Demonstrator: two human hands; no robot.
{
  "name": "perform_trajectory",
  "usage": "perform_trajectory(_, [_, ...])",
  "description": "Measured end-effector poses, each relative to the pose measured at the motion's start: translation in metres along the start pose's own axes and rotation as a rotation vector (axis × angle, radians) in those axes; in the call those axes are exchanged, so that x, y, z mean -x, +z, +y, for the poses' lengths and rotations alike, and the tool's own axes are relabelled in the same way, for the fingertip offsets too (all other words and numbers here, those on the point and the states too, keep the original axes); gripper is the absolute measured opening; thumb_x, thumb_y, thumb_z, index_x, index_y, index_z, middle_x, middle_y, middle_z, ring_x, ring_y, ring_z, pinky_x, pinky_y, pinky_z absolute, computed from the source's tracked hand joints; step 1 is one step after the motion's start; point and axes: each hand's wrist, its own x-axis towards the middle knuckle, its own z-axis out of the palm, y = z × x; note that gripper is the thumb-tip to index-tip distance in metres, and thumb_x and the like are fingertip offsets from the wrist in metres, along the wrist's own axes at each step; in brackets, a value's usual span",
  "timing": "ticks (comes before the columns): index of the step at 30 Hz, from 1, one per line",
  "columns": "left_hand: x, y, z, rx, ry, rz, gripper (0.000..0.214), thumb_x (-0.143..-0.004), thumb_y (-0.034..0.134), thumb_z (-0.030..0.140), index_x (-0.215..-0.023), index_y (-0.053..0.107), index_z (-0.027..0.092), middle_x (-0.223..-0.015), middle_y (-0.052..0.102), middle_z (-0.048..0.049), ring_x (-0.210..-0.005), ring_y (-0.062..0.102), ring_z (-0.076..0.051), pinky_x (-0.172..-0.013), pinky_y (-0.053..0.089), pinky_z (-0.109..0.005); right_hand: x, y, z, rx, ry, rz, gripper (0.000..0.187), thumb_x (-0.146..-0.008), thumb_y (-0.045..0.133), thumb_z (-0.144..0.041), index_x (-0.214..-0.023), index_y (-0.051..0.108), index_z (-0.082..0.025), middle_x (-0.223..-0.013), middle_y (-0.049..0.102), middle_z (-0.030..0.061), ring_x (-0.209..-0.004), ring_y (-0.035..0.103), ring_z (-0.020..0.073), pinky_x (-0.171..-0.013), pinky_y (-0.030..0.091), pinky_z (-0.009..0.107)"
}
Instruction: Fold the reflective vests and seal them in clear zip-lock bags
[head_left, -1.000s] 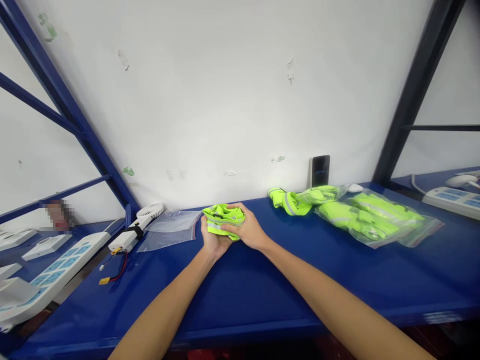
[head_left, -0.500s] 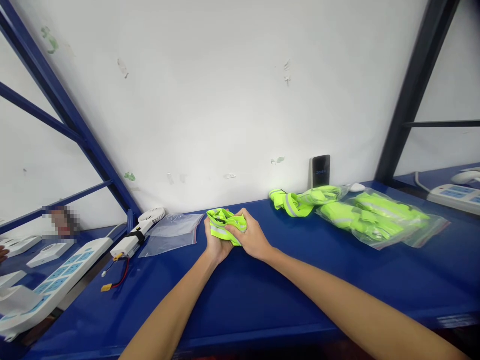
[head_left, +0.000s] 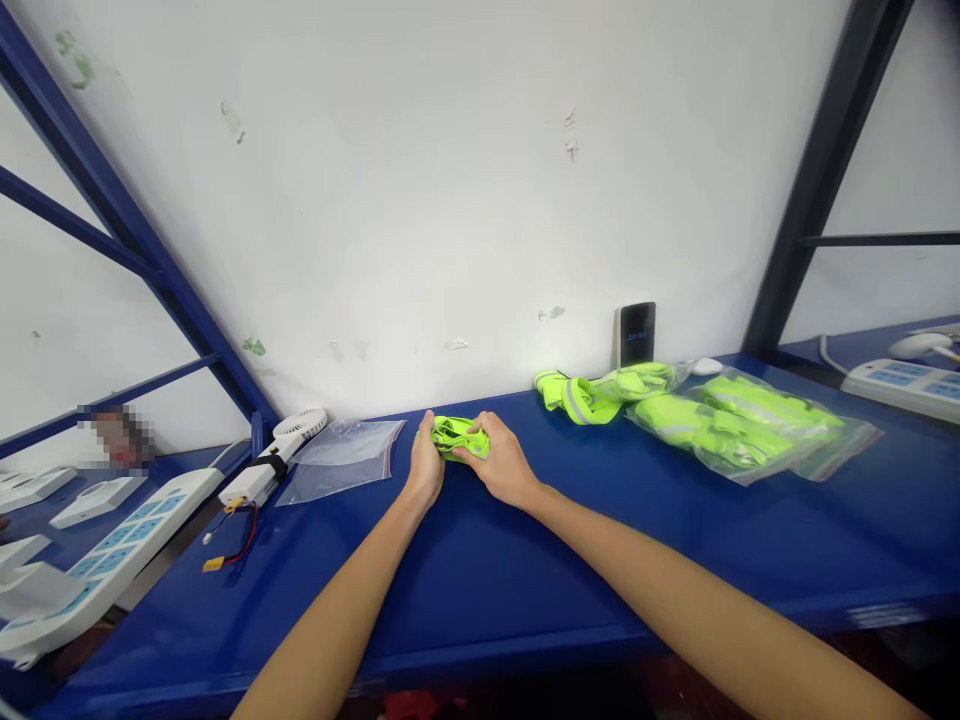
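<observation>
Between my two hands is a bundled neon-yellow reflective strap (head_left: 459, 437), rolled into a compact loop with folded layers showing on top. My left hand (head_left: 425, 462) wraps its left side, and my right hand (head_left: 508, 462) grips its right side with the thumb across the front. Left of the hands, a flat clear zip bag (head_left: 341, 462) lies on the blue table (head_left: 480, 570). To the right sit a loose neon-yellow strap (head_left: 577, 398) with grey stripes and several clear bags (head_left: 742, 425) holding similar neon straps.
A small white fan (head_left: 300, 424) and a white battery pack with wires (head_left: 251, 485) lie at left. A long power strip (head_left: 112, 550) is beyond the blue frame post (head_left: 172, 290). A phone-like device (head_left: 636, 335) leans on the wall; another power strip (head_left: 907, 385) is far right.
The neon strap bundle has been squeezed and turned in my hands, so its grey stripe no longer faces me. My left hand now stands more upright along its side. The view has shifted slightly.
</observation>
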Motion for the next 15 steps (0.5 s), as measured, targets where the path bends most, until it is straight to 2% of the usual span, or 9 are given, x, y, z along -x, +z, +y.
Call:
perform_trajectory(2, [-0.003,0.001,-0.006,-0.010,0.057,0.128,0.037,-0.077,0.060,0.051,-0.083,0.064,0.015,-0.071,0.063,-0.0007,-0.067,0.060,-0.015,-0.064,0.046,-0.024,-0.001,0.000,0.001,-0.080,0.152,-0.041,0.033,-0.072,0.069,-0.037,-0.084,0.042,-0.023,-0.081,0.054,-0.0019,-0.074,0.052,0.0175,-0.068,0.041,0.029])
perform_trajectory(5, [-0.004,0.004,-0.010,0.052,0.063,0.180,0.034,-0.079,0.059,0.049,-0.086,0.062,0.016,-0.071,0.061,0.0017,-0.064,0.058,-0.012,-0.062,0.045,-0.023,-0.004,-0.004,0.004,-0.208,0.259,-0.121,0.041,-0.066,0.072,-0.040,-0.083,0.040,-0.023,-0.075,0.052,-0.0055,-0.068,0.050,0.0147,-0.065,0.041,0.027])
perform_trajectory(9, [0.000,0.005,-0.009,0.109,0.021,0.158,0.029,-0.076,0.062,0.042,-0.087,0.060,0.015,-0.067,0.058,0.0021,-0.059,0.057,-0.013,-0.058,0.045,-0.024,-0.002,-0.011,0.007,-0.243,0.238,-0.193,0.040,-0.067,0.071,-0.038,-0.086,0.040,-0.022,-0.078,0.053,-0.0054,-0.072,0.050,0.0145,-0.065,0.041,0.025])
perform_trajectory(13, [0.002,0.005,-0.007,0.098,0.073,0.119,0.028,-0.073,0.066,0.036,-0.094,0.059,0.018,-0.065,0.056,0.0051,-0.055,0.054,-0.010,-0.056,0.043,-0.022,-0.001,-0.014,0.006,-0.258,0.200,-0.217,0.037,-0.070,0.070,-0.038,-0.089,0.042,-0.022,-0.080,0.054,-0.0048,-0.075,0.052,0.0150,-0.069,0.043,0.027])
perform_trajectory(15, [0.000,0.004,-0.006,0.092,0.100,0.107,0.029,-0.073,0.067,0.034,-0.096,0.058,0.020,-0.063,0.054,0.0061,-0.053,0.053,-0.009,-0.053,0.041,-0.020,-0.001,-0.015,0.005,-0.290,0.197,-0.200,0.038,-0.072,0.069,-0.039,-0.096,0.046,-0.021,-0.089,0.059,-0.0018,-0.082,0.055,0.0166,-0.076,0.045,0.030])
